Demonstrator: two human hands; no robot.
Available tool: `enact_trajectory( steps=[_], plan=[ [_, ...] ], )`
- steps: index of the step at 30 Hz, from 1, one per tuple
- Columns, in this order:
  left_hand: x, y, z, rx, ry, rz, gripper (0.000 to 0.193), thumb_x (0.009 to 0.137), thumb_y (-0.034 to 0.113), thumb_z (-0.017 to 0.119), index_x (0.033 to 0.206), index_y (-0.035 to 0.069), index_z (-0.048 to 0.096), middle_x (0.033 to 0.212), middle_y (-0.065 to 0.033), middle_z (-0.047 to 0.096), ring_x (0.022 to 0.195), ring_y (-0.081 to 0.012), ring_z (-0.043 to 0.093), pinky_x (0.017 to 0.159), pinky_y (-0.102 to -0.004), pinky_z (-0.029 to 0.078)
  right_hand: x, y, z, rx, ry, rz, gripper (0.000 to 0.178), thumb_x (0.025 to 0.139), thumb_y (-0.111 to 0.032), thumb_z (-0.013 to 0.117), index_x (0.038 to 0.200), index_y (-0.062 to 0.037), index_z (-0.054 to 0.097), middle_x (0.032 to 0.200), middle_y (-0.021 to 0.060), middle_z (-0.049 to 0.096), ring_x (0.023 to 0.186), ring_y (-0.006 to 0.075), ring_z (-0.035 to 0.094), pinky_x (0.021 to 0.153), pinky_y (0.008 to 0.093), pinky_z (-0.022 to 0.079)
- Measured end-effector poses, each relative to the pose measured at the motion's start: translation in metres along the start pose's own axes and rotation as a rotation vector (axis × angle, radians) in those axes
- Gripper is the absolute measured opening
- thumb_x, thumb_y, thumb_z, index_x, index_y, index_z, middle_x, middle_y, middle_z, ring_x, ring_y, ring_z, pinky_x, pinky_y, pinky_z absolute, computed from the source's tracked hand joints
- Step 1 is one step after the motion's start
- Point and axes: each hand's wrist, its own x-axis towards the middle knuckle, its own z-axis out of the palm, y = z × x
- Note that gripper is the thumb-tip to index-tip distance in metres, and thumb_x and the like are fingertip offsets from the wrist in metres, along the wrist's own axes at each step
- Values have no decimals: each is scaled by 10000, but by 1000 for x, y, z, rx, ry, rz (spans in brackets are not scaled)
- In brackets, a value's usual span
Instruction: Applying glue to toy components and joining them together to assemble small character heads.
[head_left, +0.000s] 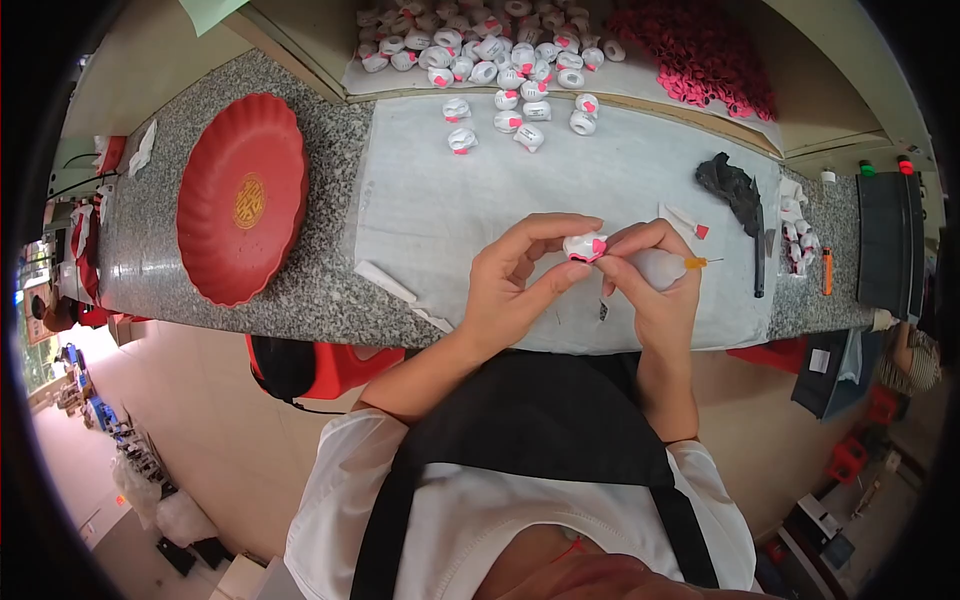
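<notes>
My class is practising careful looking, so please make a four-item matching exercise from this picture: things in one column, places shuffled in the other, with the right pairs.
Things
1. Scalloped red dish
2. Heap of pink pieces
3. Small bottle with an orange tip
4. Crumpled black thing

Places
A. Held in the right hand
B. On the white sheet, right of both hands
C. On the left part of the speckled worktop
D. At the back, right of the heaped white pieces

Right pairs: 1-C, 2-D, 3-A, 4-B
</notes>
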Motion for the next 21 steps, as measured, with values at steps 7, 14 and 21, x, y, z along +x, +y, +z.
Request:
enact_trajectory(
  steps=[7, 14, 21],
  plan=[
    [-3, -2, 0, -197, 10, -115, 243, 714, 18, 561, 946, 7, 490, 1017, -155, 497, 905, -181, 502, 780, -278, 403, -4, -4, -2, 53, -77, -14, 331, 626, 52, 592, 920, 0, 448, 740, 84, 501, 576, 112, 482, 428, 196, 395],
    [-1, -5, -3, -339, -102, -123, 241, 723, -39, 528, 961, -13, 513, 1015, -132, 503, 932, -176, 481, 800, -291, 398, -4, 6, -2, 206, -94, 4, 251, 649, 39, 600, 882, 24, 506, 814, 112, 548, 595, 113, 510, 436, 203, 412],
    [0, -2, -9, -453, -140, -171, 233, 736, -16, 526, 969, -10, 520, 980, -127, 528, 901, -165, 497, 745, -274, 427, -5, 10, 3, 287, -61, 16, 227, 658, 29, 610, 868, 31, 525, 796, 100, 560, 620, 109, 523, 432, 194, 417]
  ],
)
